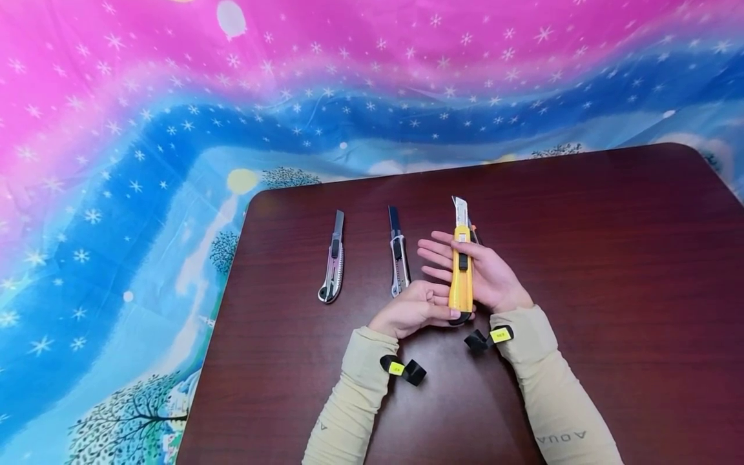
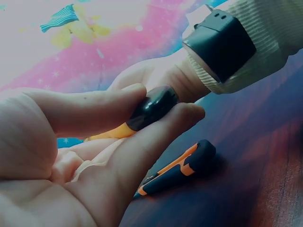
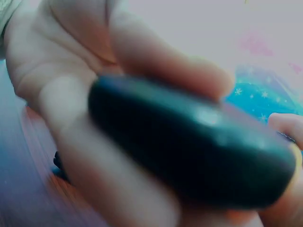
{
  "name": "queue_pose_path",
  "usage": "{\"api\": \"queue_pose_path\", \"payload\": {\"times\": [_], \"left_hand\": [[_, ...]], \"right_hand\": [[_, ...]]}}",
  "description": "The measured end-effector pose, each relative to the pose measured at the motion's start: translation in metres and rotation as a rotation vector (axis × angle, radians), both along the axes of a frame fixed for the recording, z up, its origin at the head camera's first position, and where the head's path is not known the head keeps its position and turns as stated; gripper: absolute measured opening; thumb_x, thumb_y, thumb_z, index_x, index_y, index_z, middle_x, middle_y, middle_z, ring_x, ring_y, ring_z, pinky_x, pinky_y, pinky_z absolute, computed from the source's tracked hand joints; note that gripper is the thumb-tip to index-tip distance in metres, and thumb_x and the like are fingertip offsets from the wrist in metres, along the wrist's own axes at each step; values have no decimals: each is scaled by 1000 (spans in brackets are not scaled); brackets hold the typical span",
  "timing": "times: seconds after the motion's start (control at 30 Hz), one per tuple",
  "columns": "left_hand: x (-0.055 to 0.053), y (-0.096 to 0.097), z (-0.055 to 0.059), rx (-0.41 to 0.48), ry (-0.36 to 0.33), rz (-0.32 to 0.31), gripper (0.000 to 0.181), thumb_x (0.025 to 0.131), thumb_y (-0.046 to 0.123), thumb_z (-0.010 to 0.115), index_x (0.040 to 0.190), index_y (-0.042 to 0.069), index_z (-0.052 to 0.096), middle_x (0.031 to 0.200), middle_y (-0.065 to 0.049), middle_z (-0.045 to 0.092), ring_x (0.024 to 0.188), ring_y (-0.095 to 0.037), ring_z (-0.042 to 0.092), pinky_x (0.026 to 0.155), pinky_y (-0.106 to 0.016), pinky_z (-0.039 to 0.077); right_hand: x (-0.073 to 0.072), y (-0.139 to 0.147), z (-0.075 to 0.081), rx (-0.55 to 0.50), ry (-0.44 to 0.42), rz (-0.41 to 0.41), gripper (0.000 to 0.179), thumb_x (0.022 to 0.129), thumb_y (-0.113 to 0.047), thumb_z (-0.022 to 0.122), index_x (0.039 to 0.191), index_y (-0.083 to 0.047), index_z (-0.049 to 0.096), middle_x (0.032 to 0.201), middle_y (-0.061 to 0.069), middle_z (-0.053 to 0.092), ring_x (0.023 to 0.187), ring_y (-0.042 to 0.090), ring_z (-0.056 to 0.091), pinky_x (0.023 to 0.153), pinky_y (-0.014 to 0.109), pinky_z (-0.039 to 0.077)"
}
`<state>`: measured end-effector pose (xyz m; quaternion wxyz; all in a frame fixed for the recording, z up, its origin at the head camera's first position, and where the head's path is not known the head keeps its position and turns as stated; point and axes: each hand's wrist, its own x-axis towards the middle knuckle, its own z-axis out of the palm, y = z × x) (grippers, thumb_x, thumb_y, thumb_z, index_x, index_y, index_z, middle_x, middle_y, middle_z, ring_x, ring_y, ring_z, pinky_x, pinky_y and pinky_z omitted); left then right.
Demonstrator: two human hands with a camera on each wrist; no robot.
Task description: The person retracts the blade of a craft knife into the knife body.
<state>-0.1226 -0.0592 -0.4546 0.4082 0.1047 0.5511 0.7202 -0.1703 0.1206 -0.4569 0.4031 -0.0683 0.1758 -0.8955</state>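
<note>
Both hands hold a yellow utility knife (image 1: 462, 287) above the table, with its silver blade (image 1: 461, 212) extended and pointing away. My left hand (image 1: 409, 309) pinches the knife's black end cap (image 2: 154, 109) between thumb and finger. That cap looms large and blurred in the right wrist view, with the left fingers (image 3: 109, 165) around it. The knife lies across my right hand (image 1: 494, 274), whose thumb crosses the front near the top of the handle while the other fingers reach out straight behind. A black and orange knife (image 2: 182, 170) rests on the table below, mostly hidden by the right hand in the head view.
To the left on the dark wooden table (image 1: 279, 361) lie a silver and black utility knife (image 1: 333, 265) and a second one (image 1: 398, 252), the latter's lower end by the left hand. A colourful snowflake-patterned cloth (image 1: 349, 77) hangs behind the table.
</note>
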Motion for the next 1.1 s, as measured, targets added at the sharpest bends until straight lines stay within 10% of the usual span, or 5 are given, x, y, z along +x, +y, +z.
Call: {"api": "queue_pose_path", "payload": {"times": [0.57,1.1], "left_hand": [[0,-1,2,11,-6,23,39,90,-13,53,129,-16,50,128,-38,51,97,-11,67,94,-31,56],[-1,-3,5,30,-6,88,40,92,-12,51,131,-16,47,129,-38,49,98,-11,67,89,-25,57]], "right_hand": [[2,-7,5,-124,-126,-125,45,100,8,23,143,0,32,154,26,29,143,35,31,123,38,22],[2,-8,5,-23,40,-154,54,101,8,26,152,-8,20,159,19,24,145,34,23,122,41,19]]}}
